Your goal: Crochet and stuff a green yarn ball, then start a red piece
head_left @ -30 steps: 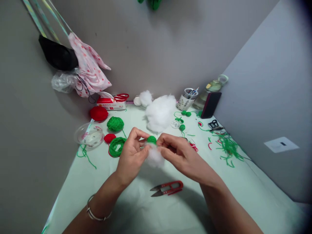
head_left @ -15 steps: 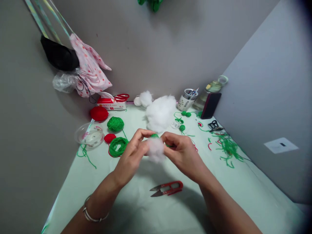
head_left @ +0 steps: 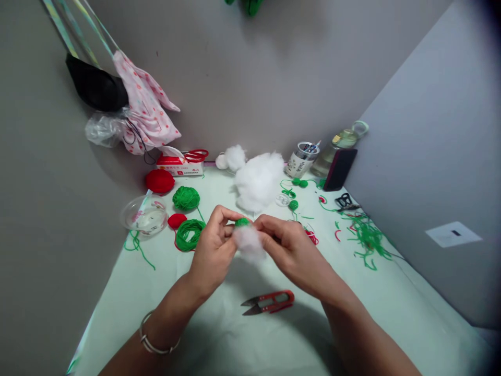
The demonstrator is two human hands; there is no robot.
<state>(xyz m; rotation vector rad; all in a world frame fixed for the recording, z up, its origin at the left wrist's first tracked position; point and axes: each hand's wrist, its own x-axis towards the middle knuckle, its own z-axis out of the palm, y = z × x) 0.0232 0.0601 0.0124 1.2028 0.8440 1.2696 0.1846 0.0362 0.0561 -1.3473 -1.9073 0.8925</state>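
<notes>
Between my hands, above the table, is a small green yarn piece (head_left: 242, 222) with a tuft of white stuffing (head_left: 249, 244) against its near side. My left hand (head_left: 214, 248) pinches the green piece, thumb and fingers closed on its left edge. From the right, my right hand (head_left: 285, 243) closes its thumb and forefinger on the tuft's edge beside the green piece. The fingers hide part of both. Below them on the table lie red-handled thread snips (head_left: 268, 303), their blades apart and pointing left.
At the back sits a large heap of white stuffing (head_left: 258, 183). Green yarn balls (head_left: 186, 198), a green yarn coil (head_left: 190, 235) and a clear bowl (head_left: 146, 216) are on the left. Rightward are a pen cup (head_left: 301, 161), a phone (head_left: 340, 169) and green yarn scraps (head_left: 368, 235).
The green piece has shifted slightly left and shows more above the stuffing. My right hand has moved a little left and down, and its fingers press closer to the tuft.
</notes>
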